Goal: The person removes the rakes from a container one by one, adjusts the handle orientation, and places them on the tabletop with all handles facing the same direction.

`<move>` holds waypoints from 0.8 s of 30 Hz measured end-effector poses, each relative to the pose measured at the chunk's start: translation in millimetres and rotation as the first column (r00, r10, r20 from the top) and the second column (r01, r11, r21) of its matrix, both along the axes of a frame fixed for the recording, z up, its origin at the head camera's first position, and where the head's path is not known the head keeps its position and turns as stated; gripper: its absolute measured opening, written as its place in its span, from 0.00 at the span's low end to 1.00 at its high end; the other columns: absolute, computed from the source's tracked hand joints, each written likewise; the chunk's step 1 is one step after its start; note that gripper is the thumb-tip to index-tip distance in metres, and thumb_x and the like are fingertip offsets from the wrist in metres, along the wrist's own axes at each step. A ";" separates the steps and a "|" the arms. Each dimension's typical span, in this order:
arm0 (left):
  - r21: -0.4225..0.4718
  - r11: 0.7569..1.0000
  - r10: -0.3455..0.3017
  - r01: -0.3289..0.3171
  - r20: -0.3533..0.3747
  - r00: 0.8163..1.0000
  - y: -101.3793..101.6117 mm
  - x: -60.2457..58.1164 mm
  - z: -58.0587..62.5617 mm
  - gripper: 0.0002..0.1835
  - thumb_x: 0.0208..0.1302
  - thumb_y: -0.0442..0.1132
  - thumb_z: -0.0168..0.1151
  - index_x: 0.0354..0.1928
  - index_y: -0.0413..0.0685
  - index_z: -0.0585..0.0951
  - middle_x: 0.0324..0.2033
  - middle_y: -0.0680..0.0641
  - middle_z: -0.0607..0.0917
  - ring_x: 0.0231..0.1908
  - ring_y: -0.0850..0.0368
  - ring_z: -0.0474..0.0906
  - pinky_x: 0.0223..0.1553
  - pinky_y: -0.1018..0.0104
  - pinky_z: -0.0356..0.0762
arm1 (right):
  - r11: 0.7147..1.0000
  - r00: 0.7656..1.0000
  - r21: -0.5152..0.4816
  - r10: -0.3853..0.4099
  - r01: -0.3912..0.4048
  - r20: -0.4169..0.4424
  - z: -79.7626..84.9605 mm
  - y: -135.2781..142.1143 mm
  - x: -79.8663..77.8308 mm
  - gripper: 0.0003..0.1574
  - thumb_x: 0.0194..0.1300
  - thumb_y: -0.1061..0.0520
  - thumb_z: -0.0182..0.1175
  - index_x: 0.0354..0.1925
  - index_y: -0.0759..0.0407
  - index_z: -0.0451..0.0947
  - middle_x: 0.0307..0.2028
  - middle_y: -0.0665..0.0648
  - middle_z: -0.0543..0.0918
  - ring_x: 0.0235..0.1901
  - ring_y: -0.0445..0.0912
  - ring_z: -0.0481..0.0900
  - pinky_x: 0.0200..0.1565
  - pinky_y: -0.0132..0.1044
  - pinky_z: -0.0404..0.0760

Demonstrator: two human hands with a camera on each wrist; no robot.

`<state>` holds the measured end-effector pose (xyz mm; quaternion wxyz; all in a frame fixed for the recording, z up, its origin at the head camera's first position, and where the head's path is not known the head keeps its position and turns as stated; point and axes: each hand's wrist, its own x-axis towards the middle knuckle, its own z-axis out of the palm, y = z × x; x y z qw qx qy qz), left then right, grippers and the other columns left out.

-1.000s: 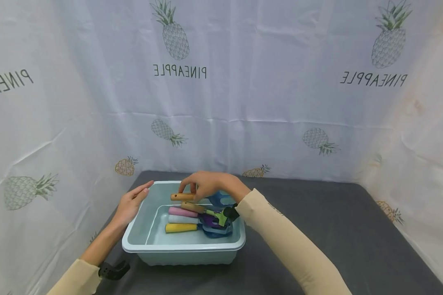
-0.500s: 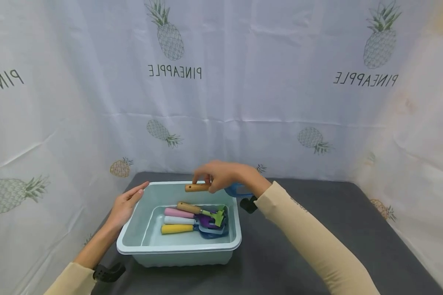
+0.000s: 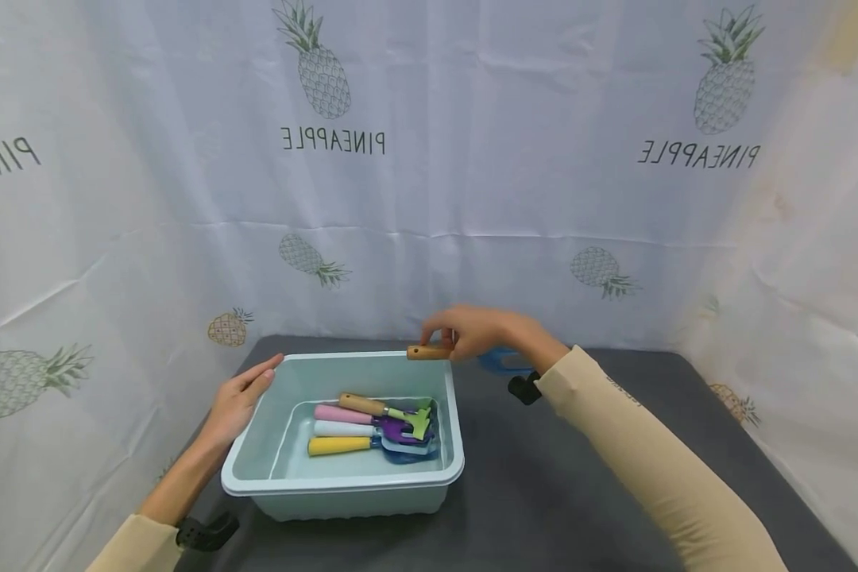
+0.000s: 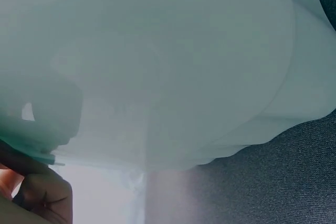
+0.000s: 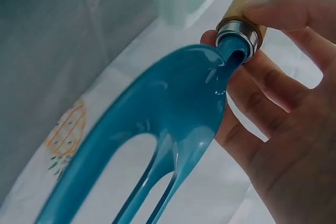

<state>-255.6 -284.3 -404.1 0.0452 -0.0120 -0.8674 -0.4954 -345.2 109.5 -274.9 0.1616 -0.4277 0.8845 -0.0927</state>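
Right hand [image 3: 470,330] — fingers pinching a blue fork [image 5: 168,93] by its wooden handle [image 3: 427,352] — near the basin's [image 3: 343,483] far right corner; left hand [image 3: 234,403], fingers straight, touches its left side.

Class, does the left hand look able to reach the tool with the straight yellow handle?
Probably yes: the left hand is at the edge of the pale teal plastic tub, and nothing covers the yellow handle.
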 end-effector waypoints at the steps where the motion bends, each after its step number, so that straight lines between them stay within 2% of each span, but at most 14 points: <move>1: 0.009 1.000 0.002 -0.002 0.004 1.000 0.1 -0.3 -0.3 0.31 0.84 0.54 0.43 0.79 0.45 0.64 0.78 0.40 0.64 0.77 0.38 0.61 0.68 0.61 0.73 | 1.000 1.000 0.000 -0.009 0.009 0.002 -0.8 4.9 -1.1 0.33 0.62 0.68 0.61 0.64 0.48 0.78 0.48 0.57 0.84 0.47 0.50 0.82 0.44 0.41 0.83; 4: 0.024 1.000 0.010 -0.010 0.015 1.000 1.8 0.2 0.7 0.31 0.84 0.54 0.43 0.79 0.46 0.64 0.78 0.40 0.65 0.77 0.38 0.62 0.65 0.68 0.75 | 0.999 0.999 -0.003 -0.037 0.037 0.011 -3.5 20.0 -4.1 0.33 0.62 0.69 0.60 0.64 0.49 0.79 0.47 0.57 0.84 0.45 0.49 0.83 0.44 0.42 0.83; 6: 0.028 0.999 0.015 -0.016 0.019 1.000 2.7 0.8 1.3 0.32 0.83 0.56 0.43 0.79 0.47 0.64 0.78 0.40 0.65 0.77 0.39 0.62 0.64 0.69 0.75 | 0.998 0.998 -0.006 -0.057 0.057 0.016 -6.4 29.7 -6.5 0.33 0.61 0.70 0.60 0.63 0.50 0.79 0.46 0.57 0.85 0.45 0.49 0.83 0.45 0.43 0.83; 9: 0.040 0.999 0.019 -0.020 0.022 1.000 3.0 1.0 1.3 0.32 0.83 0.56 0.43 0.79 0.46 0.63 0.78 0.40 0.64 0.77 0.38 0.60 0.72 0.46 0.68 | 0.996 0.996 -0.007 -0.085 0.085 0.012 -11.0 43.6 -9.0 0.34 0.60 0.71 0.60 0.63 0.51 0.80 0.48 0.58 0.85 0.46 0.51 0.83 0.46 0.45 0.84; 12: 0.049 0.999 0.023 -0.024 0.020 1.000 2.4 0.6 1.0 0.33 0.83 0.57 0.43 0.79 0.46 0.63 0.78 0.40 0.64 0.78 0.38 0.59 0.73 0.41 0.64 | 0.994 0.994 -0.008 -0.109 0.109 0.007 -18.0 56.7 -12.2 0.34 0.60 0.71 0.61 0.63 0.52 0.80 0.49 0.58 0.86 0.48 0.52 0.83 0.48 0.47 0.84; 14: 0.043 0.999 0.028 -0.029 0.023 0.999 2.5 0.4 1.4 0.33 0.83 0.58 0.43 0.79 0.47 0.64 0.78 0.41 0.64 0.77 0.39 0.60 0.72 0.45 0.67 | 0.992 0.992 -0.002 -0.125 0.125 0.009 -23.8 65.1 -14.8 0.33 0.61 0.70 0.62 0.63 0.51 0.80 0.50 0.58 0.86 0.49 0.53 0.83 0.49 0.47 0.85; 16: 0.034 0.999 0.033 -0.034 0.029 0.999 2.7 0.3 1.6 0.33 0.82 0.58 0.44 0.79 0.48 0.64 0.78 0.41 0.65 0.77 0.40 0.62 0.69 0.57 0.74 | 0.991 0.991 0.000 -0.134 0.134 0.019 -31.2 72.9 -18.3 0.33 0.62 0.70 0.63 0.64 0.51 0.80 0.49 0.59 0.86 0.49 0.53 0.84 0.48 0.47 0.85; 18: 0.022 0.999 0.036 -0.037 0.032 0.999 2.9 0.4 1.9 0.33 0.82 0.58 0.44 0.79 0.48 0.65 0.77 0.41 0.66 0.77 0.40 0.63 0.65 0.65 0.75 | 0.988 0.988 0.000 -0.151 0.151 0.033 -40.0 79.4 -21.7 0.33 0.62 0.70 0.63 0.63 0.50 0.79 0.47 0.58 0.86 0.48 0.53 0.84 0.47 0.47 0.84; 19: 0.022 0.999 0.035 -0.036 0.029 0.999 2.9 0.6 2.0 0.33 0.82 0.58 0.44 0.79 0.48 0.65 0.77 0.41 0.66 0.77 0.40 0.63 0.65 0.65 0.75 | 0.987 0.986 0.002 -0.163 0.163 0.041 -44.8 81.9 -23.3 0.33 0.62 0.70 0.63 0.63 0.49 0.79 0.46 0.58 0.86 0.48 0.53 0.84 0.47 0.47 0.84; 21: 0.025 0.999 0.034 -0.035 0.024 0.999 2.4 1.0 2.1 0.32 0.82 0.57 0.45 0.79 0.47 0.65 0.77 0.41 0.66 0.77 0.39 0.62 0.67 0.61 0.74 | 0.983 0.982 0.000 -0.184 0.184 0.040 -56.7 86.0 -26.7 0.32 0.62 0.69 0.63 0.62 0.46 0.79 0.46 0.56 0.87 0.48 0.52 0.84 0.47 0.47 0.84; 24: 0.032 0.999 0.036 -0.036 0.018 0.999 4.4 0.6 1.7 0.32 0.83 0.57 0.44 0.79 0.46 0.65 0.78 0.41 0.65 0.77 0.38 0.61 0.72 0.45 0.67 | 0.978 0.978 -0.009 -0.208 0.208 0.027 -75.5 92.3 -29.6 0.32 0.62 0.67 0.64 0.62 0.45 0.79 0.46 0.56 0.88 0.48 0.52 0.85 0.47 0.47 0.85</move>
